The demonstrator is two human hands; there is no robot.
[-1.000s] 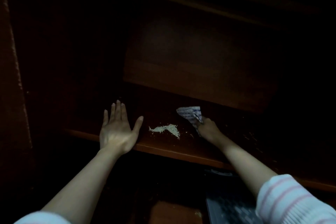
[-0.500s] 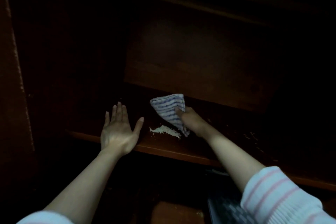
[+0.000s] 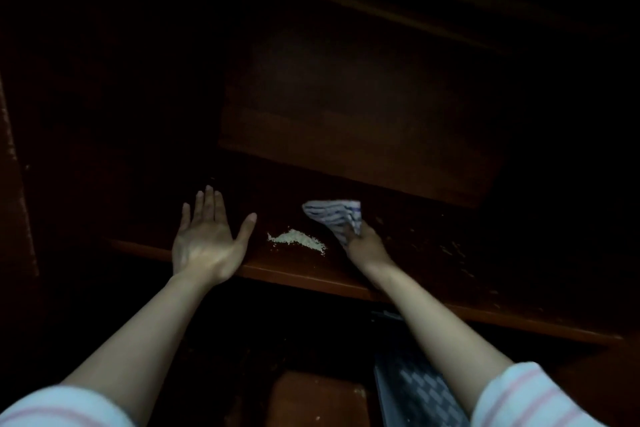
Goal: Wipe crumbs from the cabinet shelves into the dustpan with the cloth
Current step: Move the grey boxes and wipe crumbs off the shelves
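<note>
Crumbs (image 3: 296, 240) lie in a small pale heap near the front edge of a dark wooden shelf (image 3: 304, 279), between my two hands. The scene is very dim, and I am looking down into the cabinet from just outside it.

My left hand (image 3: 204, 246) is to the left of the heap, at the shelf's front edge. Its grip is spread: four fingers straight and close together, pointing into the cabinet, and the thumb held out toward the crumbs. I cannot tell whether it touches the wood.

My right hand (image 3: 367, 248) is just to the right of the heap, low on the shelf. Its grip is curled round a cloth (image 3: 334, 218), white with blue stripes. The loose part of the cloth fans up and to the left above the knuckles, just beside the crumbs but not on them.

A few pale specks (image 3: 450, 250) dot the shelf further right, well apart from the heap. Behind the shelf, the back panel (image 3: 346, 114) catches a faint reddish light.

Both forearms are bare, ending in white sleeves (image 3: 540, 395) with pink stripes at the bottom corners. Below the shelf, under my right forearm, sits a dark object (image 3: 415, 388) with a pale checked pattern; I cannot tell what it is.
</note>
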